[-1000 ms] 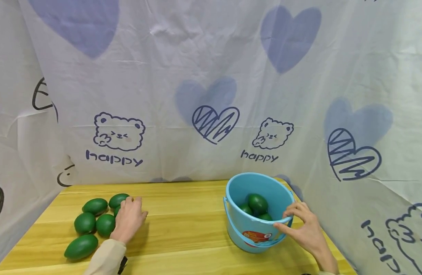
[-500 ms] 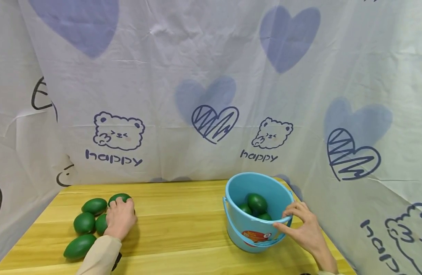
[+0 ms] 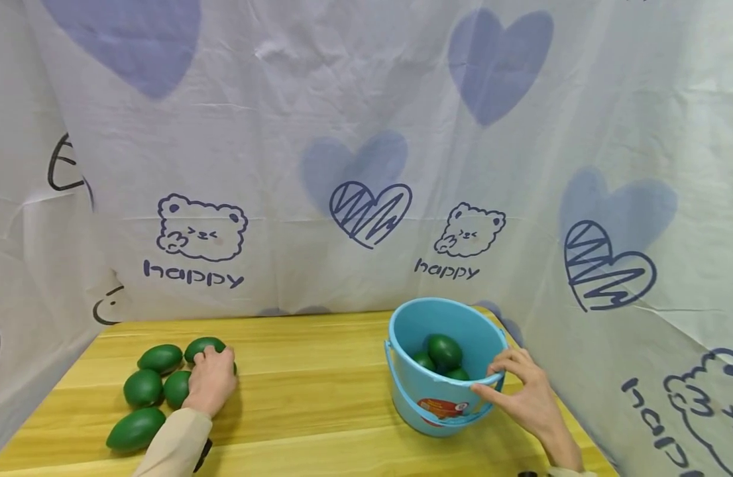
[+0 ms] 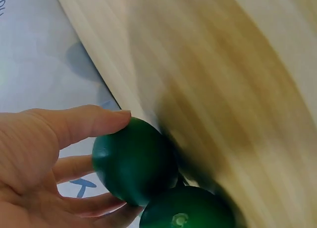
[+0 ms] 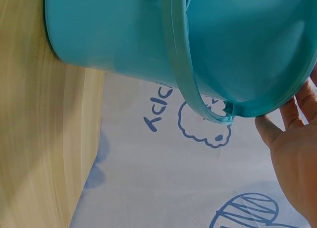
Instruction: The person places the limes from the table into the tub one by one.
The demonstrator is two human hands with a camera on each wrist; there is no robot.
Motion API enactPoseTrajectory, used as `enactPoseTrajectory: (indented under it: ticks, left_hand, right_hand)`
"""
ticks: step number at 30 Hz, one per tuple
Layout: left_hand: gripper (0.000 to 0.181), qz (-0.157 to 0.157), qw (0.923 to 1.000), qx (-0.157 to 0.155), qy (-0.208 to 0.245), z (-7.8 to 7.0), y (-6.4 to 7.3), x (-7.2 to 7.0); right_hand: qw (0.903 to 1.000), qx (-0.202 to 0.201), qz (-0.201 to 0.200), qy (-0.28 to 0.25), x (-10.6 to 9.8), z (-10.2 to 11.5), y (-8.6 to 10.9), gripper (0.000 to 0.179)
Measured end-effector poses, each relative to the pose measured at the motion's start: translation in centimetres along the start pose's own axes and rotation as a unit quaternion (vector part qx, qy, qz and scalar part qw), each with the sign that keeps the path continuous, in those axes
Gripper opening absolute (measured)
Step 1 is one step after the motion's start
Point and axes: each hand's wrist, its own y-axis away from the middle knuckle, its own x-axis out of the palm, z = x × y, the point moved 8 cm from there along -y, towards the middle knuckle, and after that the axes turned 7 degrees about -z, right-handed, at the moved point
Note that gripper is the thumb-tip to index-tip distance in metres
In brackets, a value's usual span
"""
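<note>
In the head view my left hand (image 3: 213, 381) is over the right side of a group of smooth, dark green avocados (image 3: 143, 388). The left wrist view shows its thumb and fingers gripping one avocado (image 4: 131, 163), with another avocado (image 4: 185, 210) right beside it. From the head view the gripped one is mostly hidden under the hand. My right hand (image 3: 530, 397) holds the rim of a light blue bucket (image 3: 414, 391), thumb outside and fingers over the edge. Several avocados (image 3: 444, 352) lie inside the bucket.
The wood-grain table (image 3: 307, 397) stretches between the avocado group and the bucket. A white printed cloth (image 3: 271, 132) hangs behind the table and along both sides. The bucket's blue handle (image 3: 417, 407) hangs down its front.
My left hand has moved left onto the avocado at the right of the group and now grips it. My right hand stays on the bucket rim.
</note>
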Motion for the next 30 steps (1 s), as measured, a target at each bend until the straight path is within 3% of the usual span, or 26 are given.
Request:
enactPoseTrajectory:
  ticks: [5,15,21,25,30]
  left_hand:
    - [0.030,0.008,1.0000,0.005,0.001,-0.1,0.2,0.2]
    - [0.035,0.014,0.9995,0.027,0.011,-1.0,0.1,0.2]
    - [0.023,0.031,0.9989,0.027,0.024,-1.4,0.1,1.3]
    - [0.017,0.020,0.9986,0.045,0.019,-2.0,0.4,1.5]
    - [0.017,0.041,0.9959,0.024,0.076,-2.1,0.2,1.4]
  right_hand:
    - [1.0000,-0.001,0.003,0.000,0.2,0.1,-0.1,0.035]
    - [1.0000,0.004,-0.002,0.003,0.2,0.3,-0.1,0.035]
    - [1.0000,0.001,-0.002,0.005,0.3,0.3,-0.1,0.035]
    - [1.0000,0.004,0.001,0.003,0.4,0.2,-0.1,0.035]
    - [1.0000,0.009,-0.002,-0.002,0.3,0.3,-0.1,0.034]
